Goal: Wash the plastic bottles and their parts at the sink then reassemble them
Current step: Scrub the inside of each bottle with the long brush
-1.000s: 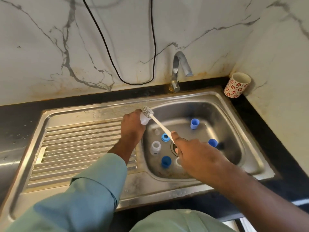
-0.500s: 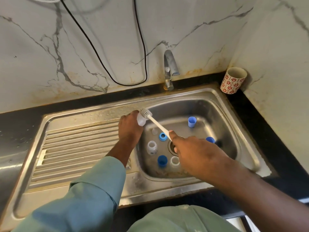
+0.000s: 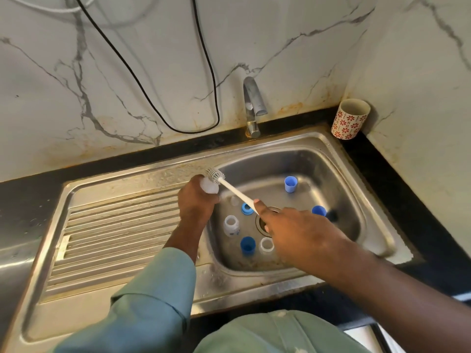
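Glossy steel sink [image 3: 331, 154], matt white plastic brush [image 3: 237, 191], veined marble wall [image 3: 153, 59].

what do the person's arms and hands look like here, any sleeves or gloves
Both hands are bare, with no gloves. The left hand comes out of a light blue-green sleeve that ends in a buttonless-looking cuff at the wrist. The right hand leads to a forearm bare all the way to the frame edge, no sleeve in view.

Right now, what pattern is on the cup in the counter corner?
The cup is white with red flower motifs, seen in the head view.
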Tool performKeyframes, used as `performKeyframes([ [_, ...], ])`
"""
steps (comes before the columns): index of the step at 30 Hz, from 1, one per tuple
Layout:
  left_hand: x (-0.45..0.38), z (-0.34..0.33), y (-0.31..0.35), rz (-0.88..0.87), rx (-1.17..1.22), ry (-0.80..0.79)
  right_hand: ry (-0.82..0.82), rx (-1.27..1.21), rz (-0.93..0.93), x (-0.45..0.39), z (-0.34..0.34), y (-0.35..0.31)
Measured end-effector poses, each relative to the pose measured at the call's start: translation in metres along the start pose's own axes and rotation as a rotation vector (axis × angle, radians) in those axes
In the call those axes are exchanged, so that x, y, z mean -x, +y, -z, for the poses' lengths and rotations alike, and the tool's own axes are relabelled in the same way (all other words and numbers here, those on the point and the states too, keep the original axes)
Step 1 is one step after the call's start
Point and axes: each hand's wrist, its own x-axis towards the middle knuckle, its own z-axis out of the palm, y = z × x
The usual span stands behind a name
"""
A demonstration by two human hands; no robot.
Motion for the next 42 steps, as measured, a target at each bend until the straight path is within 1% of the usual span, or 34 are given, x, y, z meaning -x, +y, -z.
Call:
performKeyframes([
  [3, 0.006, -0.002, 0.005, -0.051, -0.038, -0.038, 0.003, 0.0, -0.036, -0.012, 0.002, 0.0],
  [8, 0.004, 0.003, -0.005, 0.018, -0.004, -0.013, 0.0, -0.003, -0.014, -0.003, -0.003, 0.001],
  [10, 0.009, 0.002, -0.002, -0.026, -0.008, -0.052, 0.01, 0.016, -0.016, -0.011, -0.004, 0.002],
  [12, 0.015, -0.001, 0.003, -0.068, -0.007, -0.091, 0.005, -0.026, -0.032, -0.016, -0.007, 0.002],
  [15, 0.011, 0.005, 0.0, -0.069, -0.025, -0.061, 0.046, -0.034, -0.009, -0.003, -0.009, 0.009],
  [17, 0.009, 0.006, -0.002, -0.111, -0.078, -0.048, 0.087, 0.002, -0.021, 0.005, -0.006, 0.011],
  [20, 0.013, 0.003, -0.002, -0.181, -0.144, -0.056, -0.002, 0.033, -0.037, -0.005, -0.001, 0.007],
  [24, 0.003, 0.006, -0.011, -0.129, -0.114, -0.015, 0.001, 0.03, -0.014, 0.002, 0.002, 0.006],
  [26, 0.002, 0.004, -0.01, -0.133, -0.115, -0.023, -0.003, 0.048, -0.02, -0.002, 0.001, 0.005],
  [29, 0.002, 0.005, -0.012, -0.06, -0.043, -0.022, -0.006, 0.062, -0.014, -0.003, 0.0, 0.0],
  [31, -0.001, 0.007, -0.016, -0.047, -0.023, -0.015, -0.006, 0.063, -0.016, 0.003, -0.002, -0.002],
  [35, 0.006, -0.001, -0.01, -0.121, -0.089, -0.05, -0.005, 0.058, -0.038, -0.007, 0.001, 0.0],
  [38, 0.002, 0.003, -0.013, -0.118, -0.067, 0.012, 0.007, 0.046, -0.022, -0.003, 0.005, 0.001],
  [40, 0.0, 0.003, -0.013, -0.157, -0.124, 0.027, 0.003, 0.045, -0.031, -0.003, 0.009, 0.002],
  [42, 0.007, -0.002, -0.004, -0.223, -0.196, -0.004, -0.017, 0.032, -0.065, -0.011, 0.013, 0.0],
])
